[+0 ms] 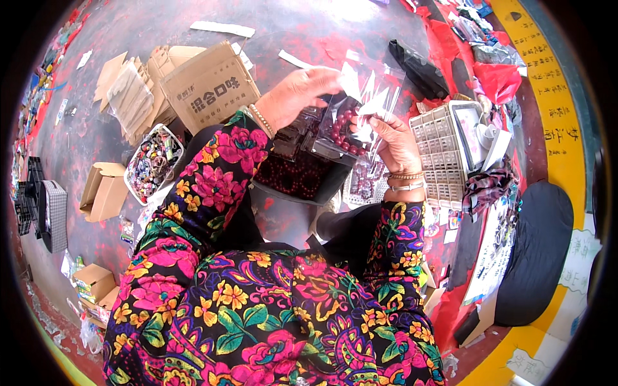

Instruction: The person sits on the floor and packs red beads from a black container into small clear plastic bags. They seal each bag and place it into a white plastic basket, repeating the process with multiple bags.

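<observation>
My right hand (398, 143) pinches the edge of a clear plastic bag (385, 96) that hangs in front of me. Inside the bag is a strand of dark red round beads (340, 132). Over to the left of the bag's upper part is my left hand (293, 96), its fingers stretched toward the bag; whether the fingertips touch the plastic is hard to see. Below both hands stands a dark bin (329, 183) with packed dark red beads (293, 177) in it. More clear packets lie at its far side, partly hidden by my left hand.
A white basket (440, 151) stands to the right. At the left are a tub of mixed colourful small items (153, 164), a large cardboard carton (209, 87), flattened cardboard (122, 93) and an open small box (105, 192). A black seat cushion (535, 251) lies far right.
</observation>
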`<state>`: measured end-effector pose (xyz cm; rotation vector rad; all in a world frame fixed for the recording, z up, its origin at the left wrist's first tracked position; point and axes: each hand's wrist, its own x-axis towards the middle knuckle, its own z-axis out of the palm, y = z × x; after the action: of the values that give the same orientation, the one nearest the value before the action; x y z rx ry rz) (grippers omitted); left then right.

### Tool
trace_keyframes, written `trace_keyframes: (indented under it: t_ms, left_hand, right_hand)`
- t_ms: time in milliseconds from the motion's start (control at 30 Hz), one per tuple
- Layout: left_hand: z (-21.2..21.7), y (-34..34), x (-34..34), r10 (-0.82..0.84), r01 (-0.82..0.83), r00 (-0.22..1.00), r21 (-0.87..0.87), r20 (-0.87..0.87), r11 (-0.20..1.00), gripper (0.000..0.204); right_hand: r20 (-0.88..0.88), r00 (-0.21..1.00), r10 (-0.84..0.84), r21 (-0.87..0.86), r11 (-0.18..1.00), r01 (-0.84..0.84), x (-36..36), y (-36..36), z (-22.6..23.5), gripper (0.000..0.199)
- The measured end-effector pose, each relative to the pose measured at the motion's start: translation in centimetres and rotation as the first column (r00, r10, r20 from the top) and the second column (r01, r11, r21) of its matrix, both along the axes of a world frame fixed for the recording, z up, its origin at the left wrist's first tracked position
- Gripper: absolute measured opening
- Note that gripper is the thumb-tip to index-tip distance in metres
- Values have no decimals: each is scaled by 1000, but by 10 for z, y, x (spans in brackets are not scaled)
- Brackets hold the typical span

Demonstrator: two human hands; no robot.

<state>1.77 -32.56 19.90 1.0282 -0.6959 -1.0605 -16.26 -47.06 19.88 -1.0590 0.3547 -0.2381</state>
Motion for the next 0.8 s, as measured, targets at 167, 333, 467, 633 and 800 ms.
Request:
trace_keyframes:
  t_ms: [167,333,467,633,800]
  left_hand:
    - [-13,-7,-12,-231,233,953,-17,-195,972,30]
    - [-11,-9,-14,-176,171,982,-76,-65,982,23]
    - [-10,-7,-16,-142,137,975,-40,-173,990,21]
    - [-8,-5,-18,-129,136,962,15,-239,991,18]
    - [-21,-11,-13,-69,44,953,-91,-294,995,17]
  right_hand:
    - [-15,982,-191,15,981,191,10,9,-14,21]
    - [-51,963,-266,-171,952,254,9,13,-10,18]
    - [35,924,-380,-212,901,379,13,17,-9,17]
    - [54,900,-433,-90,896,436,14,20,-9,12]
    - [19,852,-524,-142,842,521,17,23,-8,13]
